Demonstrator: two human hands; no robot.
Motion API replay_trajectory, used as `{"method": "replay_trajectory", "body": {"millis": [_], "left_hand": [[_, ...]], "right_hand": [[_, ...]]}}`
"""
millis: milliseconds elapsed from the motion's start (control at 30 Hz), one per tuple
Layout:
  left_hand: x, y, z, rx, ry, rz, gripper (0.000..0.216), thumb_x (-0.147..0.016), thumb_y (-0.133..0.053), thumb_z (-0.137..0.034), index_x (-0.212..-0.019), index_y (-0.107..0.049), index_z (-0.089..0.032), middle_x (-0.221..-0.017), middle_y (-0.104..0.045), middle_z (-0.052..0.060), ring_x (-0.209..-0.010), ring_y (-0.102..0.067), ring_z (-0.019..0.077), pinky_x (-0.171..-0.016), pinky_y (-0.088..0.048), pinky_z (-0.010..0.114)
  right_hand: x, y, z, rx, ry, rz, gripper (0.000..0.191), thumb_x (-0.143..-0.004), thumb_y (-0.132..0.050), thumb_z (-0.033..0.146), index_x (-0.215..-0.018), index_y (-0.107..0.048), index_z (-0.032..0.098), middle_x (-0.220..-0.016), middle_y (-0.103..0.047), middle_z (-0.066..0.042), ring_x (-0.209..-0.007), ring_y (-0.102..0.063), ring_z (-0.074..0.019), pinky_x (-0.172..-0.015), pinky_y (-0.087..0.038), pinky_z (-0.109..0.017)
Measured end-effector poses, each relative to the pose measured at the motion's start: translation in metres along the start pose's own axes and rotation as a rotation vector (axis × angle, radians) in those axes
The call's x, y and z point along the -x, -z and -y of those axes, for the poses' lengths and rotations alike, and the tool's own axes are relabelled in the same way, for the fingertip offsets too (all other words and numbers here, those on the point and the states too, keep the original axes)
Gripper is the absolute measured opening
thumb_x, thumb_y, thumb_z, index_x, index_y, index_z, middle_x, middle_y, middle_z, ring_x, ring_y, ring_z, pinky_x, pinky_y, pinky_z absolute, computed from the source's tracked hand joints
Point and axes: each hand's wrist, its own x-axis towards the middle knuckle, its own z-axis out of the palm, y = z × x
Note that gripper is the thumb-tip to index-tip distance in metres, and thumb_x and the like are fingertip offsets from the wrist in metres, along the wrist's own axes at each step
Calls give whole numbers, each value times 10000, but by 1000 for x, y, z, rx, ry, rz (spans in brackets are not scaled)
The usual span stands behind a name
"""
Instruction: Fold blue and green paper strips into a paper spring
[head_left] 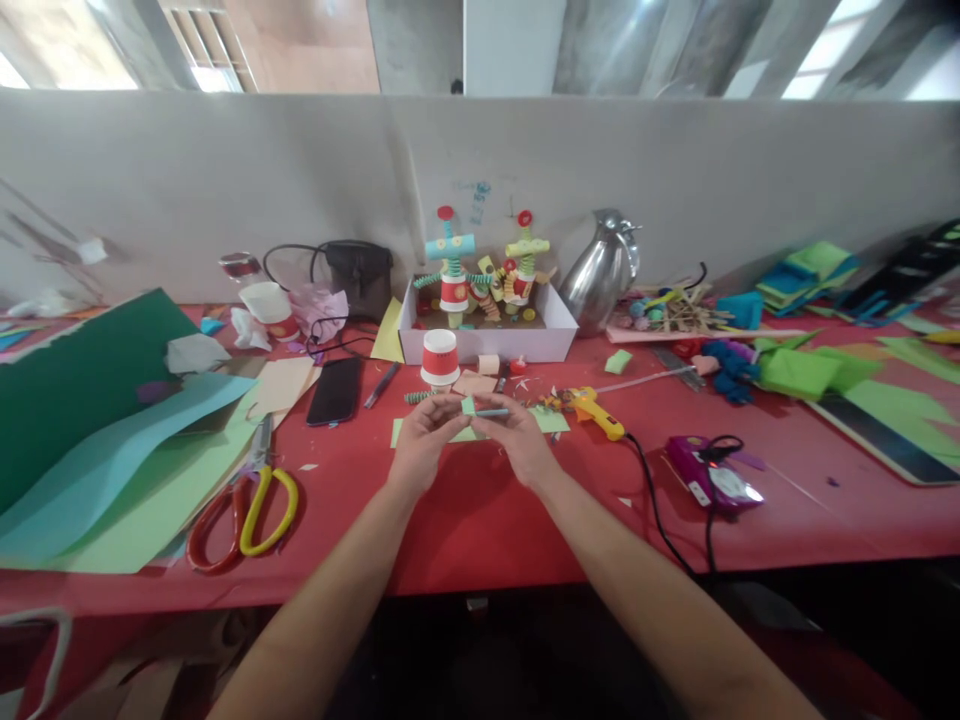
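Observation:
A small pale green paper piece (469, 405), with a thin bluish strip or stick (493, 412) at its right, is held up between both hands. My left hand (424, 442) pinches its left side, with thumb and fingers together. From the other side my right hand (523, 440) closes on the same piece by the bluish part. Fingers hide some of it. Beneath the hands lies a light green paper strip (556, 420). Just beyond them stand an upturned red and white paper cup (440, 358) and a green folded-paper spring (420, 397).
Two paper-cup figures (454, 292) stand in a white box (487, 346). Scissors (259, 500), a phone (334, 391) and paper sheets (161, 480) lie left. At right are a yellow glue gun (598, 412) with a cord, a purple device (709, 472) and a steel jug (602, 275).

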Motion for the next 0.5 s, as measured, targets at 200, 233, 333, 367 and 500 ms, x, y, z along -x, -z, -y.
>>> {"method": "replay_trajectory", "body": {"millis": [200, 233, 333, 367, 500], "left_hand": [[0, 2, 1, -2, 13, -36, 289, -612, -810, -186, -869, -678, -187, -866, -712, 17, -837, -648, 136, -798, -504, 259], [0, 2, 1, 4, 19, -44, 279, -608, -813, -193, -852, -677, -183, -847, -711, 15, -817, -647, 134, -788, -508, 263], [0, 2, 1, 19, 24, -62, 255, -597, -821, -208, -803, -673, -171, -797, -705, 10, -770, -640, 126, -767, -517, 268], [0, 2, 1, 21, 18, -67, 253, -593, -824, -206, -792, -673, -171, -785, -703, 6, -760, -637, 122, -758, -517, 263], [-1, 1, 5, 26, -8, -97, 253, -580, -831, -199, -784, -682, -185, -790, -699, -4, -753, -627, 111, -737, -512, 242]], "right_hand": [[1, -3, 3, -22, 26, 11, 421, -637, -811, 318, -1042, -704, 275, -785, -683, 25, -704, -604, -128, -705, -526, -296], [2, -3, 3, -37, 21, 10, 410, -632, -814, 315, -1026, -711, 271, -750, -673, 31, -666, -586, -119, -672, -517, -285], [2, -3, 4, -57, 1, 16, 390, -622, -819, 314, -996, -722, 255, -697, -656, 36, -611, -549, -112, -605, -488, -270], [2, -3, 4, -56, -8, 22, 393, -621, -819, 317, -996, -723, 252, -697, -658, 33, -610, -548, -115, -596, -483, -272], [2, -3, 2, -60, -16, 29, 418, -617, -819, 338, -1017, -728, 257, -718, -670, 23, -615, -554, -126, -579, -479, -279]]}}
